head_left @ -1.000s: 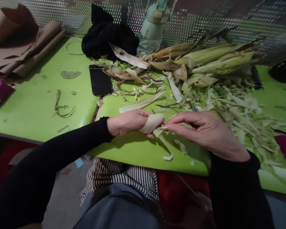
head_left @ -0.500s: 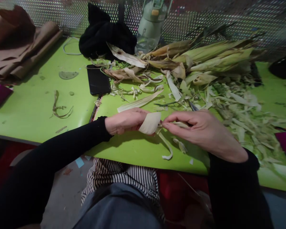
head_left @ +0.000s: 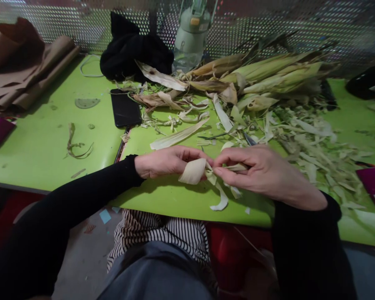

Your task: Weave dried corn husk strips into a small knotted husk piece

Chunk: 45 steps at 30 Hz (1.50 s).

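A pale strip of corn husk (head_left: 193,171) is folded into a broad loop between my hands, above the table's front edge. My left hand (head_left: 175,160) is closed on it from the left, fingertips partly hidden behind the loop. With thumb and forefinger my right hand (head_left: 250,168) pinches the husk's narrow twisted part, and a stem-like end shows under its fingers. From the bundle a curled tail (head_left: 220,202) hangs down. Just beyond the hands lie a long flat husk piece (head_left: 178,135) and a dark pointed blade (head_left: 249,139).
Husk leaves (head_left: 278,75) are heaped at the back, with husk scraps (head_left: 318,150) spread on the right. A phone (head_left: 126,108), a protractor (head_left: 87,103), a water bottle (head_left: 190,37), black cloth (head_left: 137,54) and brown paper (head_left: 28,66) lie or stand on the green table (head_left: 46,146).
The left fingers have lifted and reached towards the right fingertips at the husk's twisted part. The loop has tipped slightly down and left. The view has shifted a little.
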Each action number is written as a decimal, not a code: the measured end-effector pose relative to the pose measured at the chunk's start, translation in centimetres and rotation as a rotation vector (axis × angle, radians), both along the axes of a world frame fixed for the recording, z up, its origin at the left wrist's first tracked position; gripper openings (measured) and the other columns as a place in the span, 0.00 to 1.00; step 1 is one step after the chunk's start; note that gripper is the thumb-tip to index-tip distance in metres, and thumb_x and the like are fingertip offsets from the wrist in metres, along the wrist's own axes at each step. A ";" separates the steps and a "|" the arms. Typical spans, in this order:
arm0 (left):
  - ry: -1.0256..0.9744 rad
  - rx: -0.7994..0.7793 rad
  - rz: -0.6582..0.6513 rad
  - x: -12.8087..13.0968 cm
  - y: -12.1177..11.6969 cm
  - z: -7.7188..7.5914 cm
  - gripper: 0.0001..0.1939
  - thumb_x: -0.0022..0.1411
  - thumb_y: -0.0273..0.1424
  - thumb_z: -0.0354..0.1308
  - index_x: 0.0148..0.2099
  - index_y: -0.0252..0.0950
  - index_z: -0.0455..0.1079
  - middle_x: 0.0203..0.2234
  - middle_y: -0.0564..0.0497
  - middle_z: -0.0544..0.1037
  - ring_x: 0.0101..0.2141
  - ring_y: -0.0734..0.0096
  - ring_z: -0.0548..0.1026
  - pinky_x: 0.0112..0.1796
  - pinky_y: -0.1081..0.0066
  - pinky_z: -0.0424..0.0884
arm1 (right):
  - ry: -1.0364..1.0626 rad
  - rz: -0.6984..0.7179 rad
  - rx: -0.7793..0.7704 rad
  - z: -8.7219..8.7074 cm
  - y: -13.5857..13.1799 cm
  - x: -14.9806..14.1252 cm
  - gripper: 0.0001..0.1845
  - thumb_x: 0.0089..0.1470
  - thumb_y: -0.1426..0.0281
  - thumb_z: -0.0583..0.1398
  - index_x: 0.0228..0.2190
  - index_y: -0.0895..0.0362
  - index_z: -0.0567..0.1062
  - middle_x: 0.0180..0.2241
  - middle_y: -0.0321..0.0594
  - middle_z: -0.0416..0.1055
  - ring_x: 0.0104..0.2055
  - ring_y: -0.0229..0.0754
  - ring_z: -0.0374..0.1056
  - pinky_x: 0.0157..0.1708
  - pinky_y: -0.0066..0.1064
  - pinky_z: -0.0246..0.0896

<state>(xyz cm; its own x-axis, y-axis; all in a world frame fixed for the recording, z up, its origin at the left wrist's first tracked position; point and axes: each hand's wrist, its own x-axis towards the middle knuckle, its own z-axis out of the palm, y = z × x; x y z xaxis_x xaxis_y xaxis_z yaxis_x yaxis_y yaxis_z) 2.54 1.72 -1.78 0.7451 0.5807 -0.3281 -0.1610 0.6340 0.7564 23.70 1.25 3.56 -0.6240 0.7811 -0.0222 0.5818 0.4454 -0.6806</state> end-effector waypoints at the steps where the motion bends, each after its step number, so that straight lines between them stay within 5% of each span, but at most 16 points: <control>1: 0.001 -0.011 -0.003 0.0 0.0 0.0 0.15 0.55 0.15 0.63 0.45 0.31 0.78 0.32 0.48 0.83 0.29 0.77 0.78 0.37 0.75 0.75 | 0.003 0.008 -0.010 0.0 0.0 0.0 0.11 0.55 0.62 0.62 0.23 0.52 0.76 0.19 0.32 0.69 0.17 0.34 0.56 0.19 0.31 0.46; 13: -0.092 -0.002 -0.031 0.4 -0.3 -0.5 0.16 0.49 0.22 0.73 0.42 0.31 0.76 0.30 0.49 0.81 0.29 0.75 0.78 0.34 0.75 0.75 | -0.010 0.084 0.006 0.3 0.2 0.3 0.10 0.55 0.63 0.62 0.25 0.52 0.77 0.22 0.33 0.73 0.21 0.36 0.64 0.23 0.30 0.53; 20: -0.034 0.098 0.040 0.6 -0.2 -1.0 0.13 0.50 0.19 0.69 0.40 0.31 0.76 0.32 0.50 0.81 0.30 0.78 0.76 0.35 0.77 0.72 | -0.067 0.090 0.075 -0.7 0.4 0.1 0.09 0.60 0.61 0.59 0.33 0.51 0.77 0.27 0.36 0.75 0.23 0.39 0.64 0.24 0.32 0.53; 24: -0.102 0.073 0.142 0.7 0.1 -1.1 0.18 0.48 0.19 0.70 0.41 0.34 0.74 0.32 0.52 0.80 0.30 0.76 0.77 0.35 0.75 0.72 | 0.073 -0.086 0.107 -0.8 0.0 0.1 0.14 0.57 0.60 0.63 0.45 0.50 0.75 0.35 0.38 0.75 0.26 0.39 0.64 0.26 0.33 0.57; 29: -0.158 0.048 0.221 0.8 0.0 -0.6 0.19 0.48 0.20 0.71 0.42 0.34 0.71 0.30 0.55 0.79 0.28 0.78 0.77 0.35 0.75 0.73 | 0.358 -0.209 0.199 -1.3 -0.2 0.1 0.19 0.52 0.61 0.69 0.43 0.48 0.70 0.54 0.40 0.67 0.36 0.40 0.67 0.35 0.34 0.65; 31: -0.153 0.076 0.262 0.9 -0.1 -0.3 0.19 0.49 0.18 0.69 0.43 0.34 0.71 0.31 0.55 0.79 0.28 0.79 0.77 0.36 0.75 0.73 | 0.363 -0.333 0.245 -1.5 0.1 0.1 0.22 0.49 0.58 0.70 0.42 0.48 0.69 0.52 0.42 0.68 0.38 0.42 0.68 0.37 0.36 0.65; 33: -0.146 0.121 0.315 0.9 -0.1 -0.1 0.21 0.50 0.18 0.67 0.46 0.35 0.70 0.33 0.55 0.79 0.29 0.80 0.76 0.36 0.75 0.73 | 0.212 -0.402 0.213 -1.6 0.4 0.1 0.25 0.46 0.52 0.70 0.41 0.51 0.72 0.45 0.43 0.73 0.38 0.46 0.69 0.36 0.38 0.64; 36: -0.109 0.188 0.343 0.7 0.0 -0.2 0.23 0.53 0.20 0.67 0.51 0.37 0.68 0.32 0.55 0.78 0.30 0.78 0.76 0.35 0.76 0.72 | 0.001 -0.267 0.079 -1.7 0.5 -0.5 0.27 0.44 0.50 0.71 0.42 0.53 0.77 0.40 0.43 0.78 0.41 0.53 0.72 0.39 0.42 0.66; 45: -0.002 0.363 0.238 -0.2 0.3 -0.1 0.25 0.56 0.29 0.69 0.53 0.35 0.63 0.29 0.55 0.75 0.26 0.79 0.72 0.29 0.77 0.67 | 0.480 -0.258 -0.114 -3.3 0.0 -1.6 0.18 0.50 0.59 0.71 0.42 0.51 0.80 0.41 0.37 0.80 0.43 0.46 0.76 0.48 0.42 0.72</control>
